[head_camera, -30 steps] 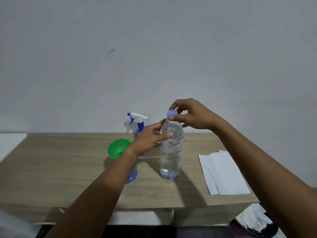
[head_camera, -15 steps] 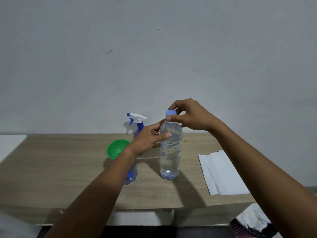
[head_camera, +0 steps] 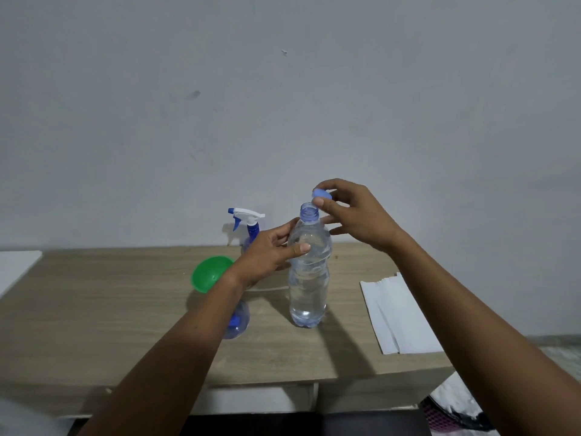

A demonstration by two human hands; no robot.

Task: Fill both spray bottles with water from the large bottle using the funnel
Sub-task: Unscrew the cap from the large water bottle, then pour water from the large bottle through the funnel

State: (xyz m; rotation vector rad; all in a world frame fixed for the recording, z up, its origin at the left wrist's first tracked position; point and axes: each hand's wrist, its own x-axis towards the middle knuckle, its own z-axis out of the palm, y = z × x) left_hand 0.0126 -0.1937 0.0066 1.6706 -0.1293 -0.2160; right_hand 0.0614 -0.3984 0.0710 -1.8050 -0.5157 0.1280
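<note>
The left forearm [head_camera: 201,328] hides most of the near spray bottle [head_camera: 237,322] (only its base shows).

Two spray bottles: one with a trigger head [head_camera: 246,219], one under the funnel [head_camera: 235,322]. One large bottle [head_camera: 308,278], one blue cap [head_camera: 321,194], one green funnel [head_camera: 210,273].

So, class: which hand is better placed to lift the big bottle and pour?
Left hand: it already grips the bottle near the funnel. The right hand holds the cap.
</note>
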